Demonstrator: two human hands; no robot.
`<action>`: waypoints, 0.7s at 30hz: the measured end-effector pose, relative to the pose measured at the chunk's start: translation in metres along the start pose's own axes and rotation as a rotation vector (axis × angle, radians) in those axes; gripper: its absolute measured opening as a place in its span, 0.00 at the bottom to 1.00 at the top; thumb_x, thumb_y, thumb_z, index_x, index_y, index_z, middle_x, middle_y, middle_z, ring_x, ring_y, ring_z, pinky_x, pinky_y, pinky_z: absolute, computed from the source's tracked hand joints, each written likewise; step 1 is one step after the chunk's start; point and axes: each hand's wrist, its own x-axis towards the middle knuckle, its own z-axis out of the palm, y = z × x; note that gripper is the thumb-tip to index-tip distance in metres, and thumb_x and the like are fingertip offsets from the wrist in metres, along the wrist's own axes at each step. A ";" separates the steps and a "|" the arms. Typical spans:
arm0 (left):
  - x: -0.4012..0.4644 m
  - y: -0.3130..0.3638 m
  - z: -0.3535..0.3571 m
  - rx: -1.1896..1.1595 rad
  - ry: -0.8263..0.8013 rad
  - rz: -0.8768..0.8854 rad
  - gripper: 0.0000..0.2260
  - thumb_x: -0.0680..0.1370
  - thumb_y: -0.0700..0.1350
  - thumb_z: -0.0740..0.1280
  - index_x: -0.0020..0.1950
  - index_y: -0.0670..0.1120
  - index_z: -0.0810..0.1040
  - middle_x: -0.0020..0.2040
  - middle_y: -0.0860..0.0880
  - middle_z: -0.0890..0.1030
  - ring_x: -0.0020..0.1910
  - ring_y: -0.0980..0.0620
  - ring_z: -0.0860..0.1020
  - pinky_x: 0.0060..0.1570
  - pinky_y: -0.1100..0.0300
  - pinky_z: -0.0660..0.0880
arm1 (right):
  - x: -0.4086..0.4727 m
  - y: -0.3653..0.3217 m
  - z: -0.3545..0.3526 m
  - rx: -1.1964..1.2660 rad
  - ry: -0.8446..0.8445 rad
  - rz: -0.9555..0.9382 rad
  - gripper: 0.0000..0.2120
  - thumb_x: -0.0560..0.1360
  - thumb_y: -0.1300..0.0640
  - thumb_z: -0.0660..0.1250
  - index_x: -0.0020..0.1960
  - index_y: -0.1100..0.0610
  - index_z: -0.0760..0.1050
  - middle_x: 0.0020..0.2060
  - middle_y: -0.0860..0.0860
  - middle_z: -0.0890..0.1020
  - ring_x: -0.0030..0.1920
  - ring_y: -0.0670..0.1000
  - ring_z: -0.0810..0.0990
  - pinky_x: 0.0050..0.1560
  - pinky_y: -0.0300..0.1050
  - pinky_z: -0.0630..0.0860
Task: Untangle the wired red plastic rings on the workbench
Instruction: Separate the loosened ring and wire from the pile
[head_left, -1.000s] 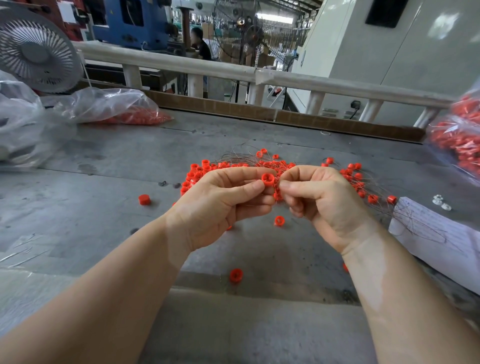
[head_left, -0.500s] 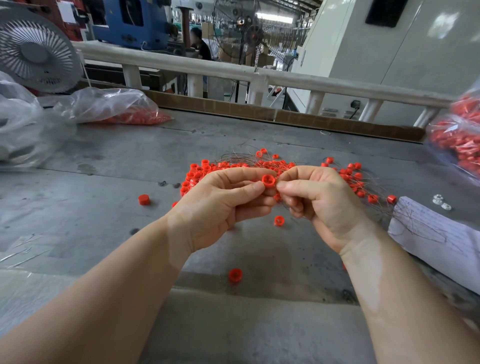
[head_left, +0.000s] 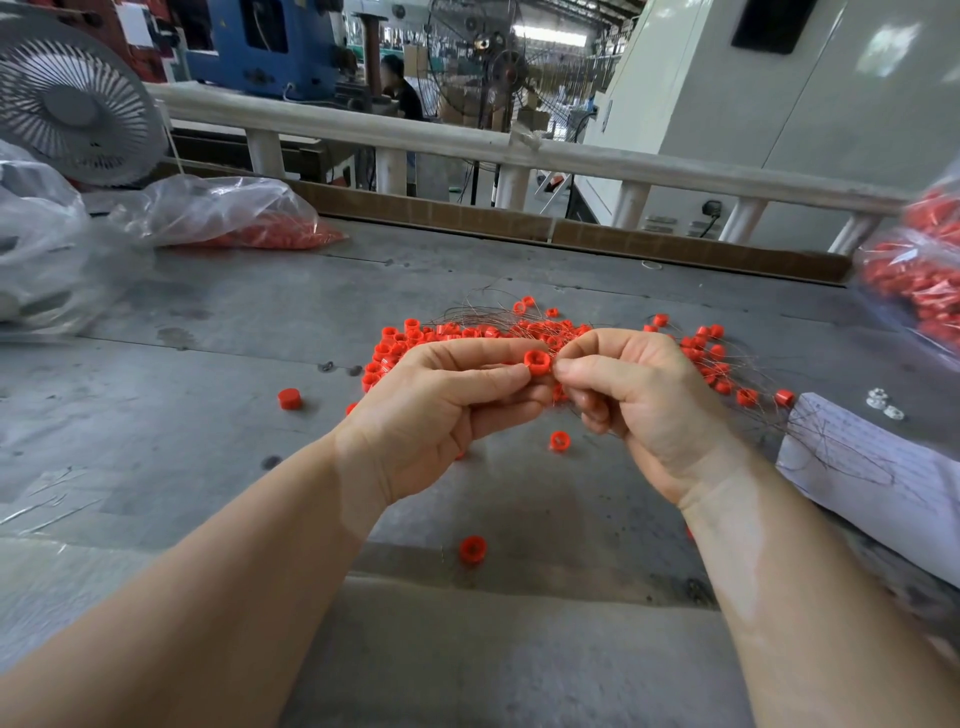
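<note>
Left hand (head_left: 452, 405): thumb and forefinger pinch one red ring (head_left: 536, 362), its open bore facing up toward the camera.
Right hand (head_left: 639, 400): fingertips curled tight just right of that ring, seemingly pinching its thin wire; wire barely visible.
Tangle (head_left: 519, 332): lies just beyond both sets of fingertips on the workbench (head_left: 208, 441).
Key relation: ring between the hands, wire likely running rightward, so the pull should go sideways.

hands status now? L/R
Left hand: closed, pinching a red ring.
Right hand: closed, fingertips pinched by the same ring, seemingly on thin wire; the wire itself is too fine to confirm.
</note>
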 end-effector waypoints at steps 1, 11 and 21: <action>0.000 0.000 0.000 -0.003 0.002 0.000 0.09 0.64 0.35 0.66 0.39 0.41 0.85 0.36 0.43 0.84 0.35 0.52 0.83 0.35 0.65 0.79 | 0.000 0.000 0.000 -0.001 0.001 -0.002 0.13 0.72 0.68 0.64 0.32 0.57 0.75 0.21 0.48 0.71 0.22 0.43 0.66 0.22 0.34 0.62; 0.000 0.000 0.000 -0.005 0.008 0.007 0.09 0.64 0.34 0.67 0.39 0.41 0.85 0.37 0.43 0.84 0.35 0.52 0.83 0.35 0.64 0.79 | 0.000 0.000 0.001 -0.021 0.014 -0.006 0.17 0.72 0.68 0.65 0.28 0.54 0.77 0.21 0.48 0.71 0.23 0.42 0.66 0.23 0.34 0.62; -0.001 0.001 0.000 0.039 0.035 0.014 0.10 0.64 0.34 0.67 0.41 0.40 0.85 0.37 0.42 0.84 0.35 0.52 0.83 0.35 0.63 0.80 | -0.001 0.001 0.000 -0.087 0.010 -0.046 0.16 0.72 0.66 0.66 0.28 0.51 0.78 0.21 0.46 0.71 0.23 0.42 0.66 0.24 0.34 0.62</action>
